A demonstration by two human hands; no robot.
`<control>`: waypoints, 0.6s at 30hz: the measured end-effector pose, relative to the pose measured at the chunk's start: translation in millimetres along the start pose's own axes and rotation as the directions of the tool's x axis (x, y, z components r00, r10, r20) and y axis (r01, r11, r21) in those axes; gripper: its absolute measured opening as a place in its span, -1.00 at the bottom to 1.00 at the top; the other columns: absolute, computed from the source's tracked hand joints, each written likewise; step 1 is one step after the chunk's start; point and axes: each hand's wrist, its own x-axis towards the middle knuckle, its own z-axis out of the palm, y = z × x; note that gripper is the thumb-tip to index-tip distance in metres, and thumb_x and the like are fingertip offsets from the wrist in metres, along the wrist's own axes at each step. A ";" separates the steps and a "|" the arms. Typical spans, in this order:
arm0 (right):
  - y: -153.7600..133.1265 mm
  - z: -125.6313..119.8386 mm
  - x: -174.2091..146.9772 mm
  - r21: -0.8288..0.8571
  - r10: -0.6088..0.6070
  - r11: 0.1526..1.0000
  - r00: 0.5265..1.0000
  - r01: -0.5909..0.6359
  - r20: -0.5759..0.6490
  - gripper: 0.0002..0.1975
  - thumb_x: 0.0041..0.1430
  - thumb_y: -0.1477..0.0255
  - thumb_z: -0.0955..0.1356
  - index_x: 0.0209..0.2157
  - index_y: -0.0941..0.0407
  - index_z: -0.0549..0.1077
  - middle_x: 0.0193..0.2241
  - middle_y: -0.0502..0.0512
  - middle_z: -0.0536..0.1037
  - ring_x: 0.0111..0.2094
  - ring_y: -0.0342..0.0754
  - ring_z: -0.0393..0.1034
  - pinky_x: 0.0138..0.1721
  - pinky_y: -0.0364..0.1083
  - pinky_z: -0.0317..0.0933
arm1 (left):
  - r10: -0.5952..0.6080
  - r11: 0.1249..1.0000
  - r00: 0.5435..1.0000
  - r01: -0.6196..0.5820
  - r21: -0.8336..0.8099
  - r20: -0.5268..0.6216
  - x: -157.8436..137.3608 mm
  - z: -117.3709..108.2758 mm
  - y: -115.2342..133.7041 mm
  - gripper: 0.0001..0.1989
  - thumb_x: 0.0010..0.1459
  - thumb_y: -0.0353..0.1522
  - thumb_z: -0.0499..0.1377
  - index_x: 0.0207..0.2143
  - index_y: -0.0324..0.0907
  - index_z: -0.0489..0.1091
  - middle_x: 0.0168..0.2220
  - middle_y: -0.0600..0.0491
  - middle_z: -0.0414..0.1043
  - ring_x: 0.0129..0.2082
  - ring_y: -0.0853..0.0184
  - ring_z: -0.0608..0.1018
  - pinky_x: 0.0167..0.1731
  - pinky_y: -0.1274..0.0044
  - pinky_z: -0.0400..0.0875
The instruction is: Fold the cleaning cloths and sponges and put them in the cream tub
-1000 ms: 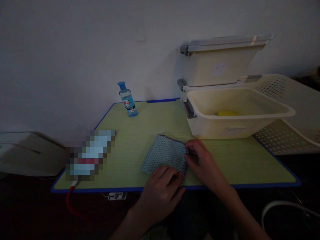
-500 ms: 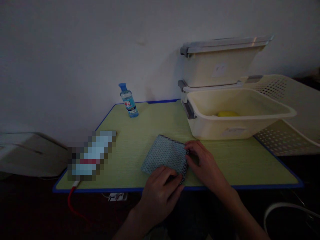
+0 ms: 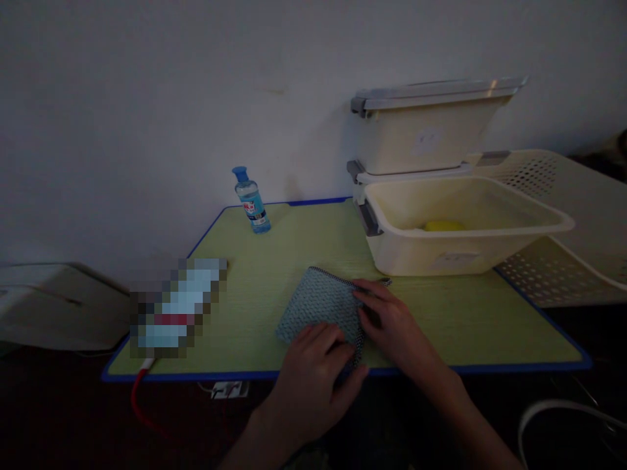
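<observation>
A light blue, textured cloth (image 3: 318,300) lies folded near the front edge of the table, trimmed with a dark-and-white edging. My left hand (image 3: 316,369) is curled over its near side, fingers bent round the front corner and covering part of it. On the cloth's right side, my right hand (image 3: 386,320) pinches the trimmed edge between thumb and fingers. A small striped end, perhaps a hanging loop, sticks out past the right fingers. Where exactly the left fingertips meet the cloth is hidden.
The green table (image 3: 255,326) has a blue rim. A blue bottle (image 3: 253,207) stands at back left. A pixelated flat object (image 3: 183,303) with a red cable (image 3: 140,405) lies left. An open white bin (image 3: 426,254) holds something yellow (image 3: 443,226); a lidded box (image 3: 401,137) and perforated basket (image 3: 582,196) are behind.
My right hand has shifted slightly left along the cloth's edge, and the striped end now shows beyond it. My left thumb reaches a little farther right. The camera view has tilted slightly.
</observation>
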 end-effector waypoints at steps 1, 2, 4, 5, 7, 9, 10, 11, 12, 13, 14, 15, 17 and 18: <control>0.5 0.1 0.3 0.002 -0.009 1.000 1.000 0.009 0.002 -0.69 0.04 0.63 0.21 -0.19 0.27 0.47 -0.07 0.34 0.43 -0.04 0.08 0.35 -0.01 0.10 0.27 | -0.023 1.000 1.000 0.023 0.014 -0.007 4.9 -1.2 0.0 -0.79 0.17 -0.35 0.01 -0.36 -0.23 0.41 -0.41 0.00 0.37 -0.39 0.32 0.43 -0.36 0.43 0.41; 0.9 0.2 0.5 0.005 -0.013 1.000 1.000 0.013 -0.001 -0.69 0.03 0.63 0.22 -0.19 0.27 0.47 -0.06 0.32 0.43 -0.03 0.07 0.35 0.00 0.09 0.26 | -0.046 0.998 0.999 0.046 0.038 -0.020 10.2 -1.7 -0.8 -0.78 0.19 -0.37 -0.02 -0.32 -0.23 0.41 -0.37 -0.01 0.40 -0.35 0.32 0.45 -0.32 0.43 0.43; 1.7 0.3 0.6 0.007 -0.009 1.000 1.000 0.009 -0.009 -0.68 0.03 0.63 0.22 -0.18 0.25 0.48 -0.06 0.30 0.44 -0.03 0.06 0.35 0.01 0.08 0.26 | -0.083 0.989 0.996 0.087 0.121 -0.038 20.5 -0.5 -4.8 -0.75 0.21 -0.40 -0.05 -0.18 -0.26 0.38 -0.20 -0.07 0.42 -0.20 0.29 0.48 -0.18 0.41 0.43; 2.0 0.4 0.5 0.006 -0.007 1.000 1.000 0.008 -0.010 -0.67 0.03 0.63 0.23 -0.17 0.24 0.48 -0.06 0.30 0.44 -0.03 0.05 0.35 0.01 0.07 0.26 | -0.091 0.980 0.995 0.096 0.176 -0.034 24.8 1.2 -8.0 -0.72 0.21 -0.40 -0.05 -0.10 -0.30 0.33 -0.09 -0.11 0.39 -0.11 0.26 0.46 -0.10 0.40 0.40; 2.0 0.3 0.3 -0.004 -0.010 1.000 1.000 0.010 -0.009 -0.66 0.02 0.64 0.23 -0.16 0.25 0.48 -0.06 0.31 0.44 -0.03 0.05 0.36 0.01 0.06 0.27 | -0.090 0.952 0.996 0.087 0.293 -0.004 30.6 5.8 -15.7 -0.63 0.21 -0.39 -0.04 0.03 -0.38 0.21 0.07 -0.20 0.27 0.06 0.19 0.36 0.01 0.36 0.33; 1.8 0.2 0.2 -0.018 -0.015 1.000 1.000 0.015 -0.011 -0.66 0.01 0.64 0.23 -0.16 0.24 0.48 -0.06 0.30 0.44 -0.03 0.05 0.36 0.00 0.05 0.27 | -0.071 0.924 0.996 0.048 0.380 0.047 32.4 10.8 -23.4 -0.57 0.21 -0.37 -0.03 0.08 -0.43 0.14 0.15 -0.25 0.15 0.16 0.16 0.25 0.08 0.34 0.27; 1.7 0.3 0.2 -0.023 -0.018 1.000 1.000 0.018 -0.014 -0.66 0.01 0.64 0.23 -0.17 0.24 0.48 -0.07 0.30 0.45 -0.03 0.04 0.36 -0.01 0.05 0.28 | -0.068 0.912 0.995 0.031 0.409 0.076 32.1 13.0 -26.6 -0.56 0.21 -0.36 -0.03 0.09 -0.44 0.13 0.17 -0.26 0.12 0.18 0.15 0.21 0.10 0.33 0.25; 1.7 0.5 0.3 -0.028 -0.021 0.999 1.000 0.021 -0.018 -0.66 0.01 0.64 0.23 -0.17 0.23 0.48 -0.07 0.29 0.45 -0.04 0.04 0.37 -0.01 0.05 0.29 | -0.073 0.903 0.992 0.022 0.430 0.101 31.2 14.9 -29.2 -0.54 0.21 -0.35 -0.03 0.10 -0.45 0.12 0.18 -0.26 0.10 0.19 0.15 0.19 0.11 0.33 0.23; 1.9 0.9 0.3 -0.034 -0.024 0.999 0.999 0.023 -0.024 -0.67 0.01 0.64 0.23 -0.18 0.23 0.49 -0.07 0.29 0.46 -0.05 0.04 0.37 -0.02 0.05 0.29 | -0.080 0.895 0.989 0.016 0.445 0.125 30.0 16.4 -31.1 -0.52 0.22 -0.32 -0.03 0.11 -0.47 0.11 0.18 -0.27 0.09 0.20 0.15 0.17 0.12 0.33 0.21; 2.1 1.2 0.3 -0.039 -0.028 0.999 0.999 0.026 -0.030 -0.67 0.01 0.64 0.23 -0.18 0.23 0.49 -0.08 0.29 0.46 -0.05 0.04 0.38 -0.02 0.05 0.30 | -0.088 0.891 0.985 0.012 0.455 0.146 28.7 17.5 -32.4 -0.50 0.22 -0.29 -0.03 0.11 -0.47 0.11 0.19 -0.27 0.08 0.20 0.15 0.16 0.13 0.34 0.20; 2.3 1.7 0.3 -0.045 -0.032 0.999 0.999 0.030 -0.036 -0.67 0.01 0.64 0.23 -0.19 0.23 0.49 -0.08 0.30 0.46 -0.06 0.04 0.38 -0.03 0.05 0.30 | -0.098 0.888 0.982 0.013 0.460 0.162 27.5 18.2 -33.1 -0.48 0.23 -0.27 -0.05 0.12 -0.48 0.10 0.19 -0.26 0.07 0.21 0.16 0.15 0.14 0.34 0.18; 2.6 2.0 0.2 -0.051 -0.037 0.998 0.998 0.034 -0.041 -0.68 0.01 0.64 0.24 -0.19 0.23 0.49 -0.09 0.30 0.47 -0.06 0.04 0.39 -0.03 0.05 0.30 | -0.109 0.887 0.979 0.017 0.462 0.174 26.5 18.5 -33.4 -0.47 0.23 -0.24 -0.06 0.13 -0.47 0.09 0.20 -0.25 0.06 0.21 0.17 0.14 0.15 0.34 0.16; 2.9 2.4 -0.1 -0.064 -0.047 0.997 0.998 0.043 -0.047 -0.68 0.02 0.63 0.24 -0.19 0.23 0.49 -0.09 0.30 0.47 -0.07 0.04 0.39 -0.04 0.05 0.31 | -0.131 0.889 0.972 0.028 0.456 0.195 25.4 17.8 -33.3 -0.46 0.25 -0.22 -0.10 0.15 -0.42 0.09 0.21 -0.20 0.05 0.22 0.19 0.12 0.16 0.34 0.12; 2.9 2.4 -0.3 -0.070 -0.051 0.996 0.998 0.048 -0.047 -0.68 0.02 0.63 0.23 -0.19 0.25 0.49 -0.10 0.31 0.47 -0.07 0.05 0.39 -0.04 0.05 0.31 | -0.143 0.892 0.969 0.037 0.450 0.203 25.3 16.9 -33.1 -0.47 0.25 -0.21 -0.11 0.16 -0.37 0.09 0.22 -0.17 0.04 0.22 0.20 0.12 0.17 0.33 0.11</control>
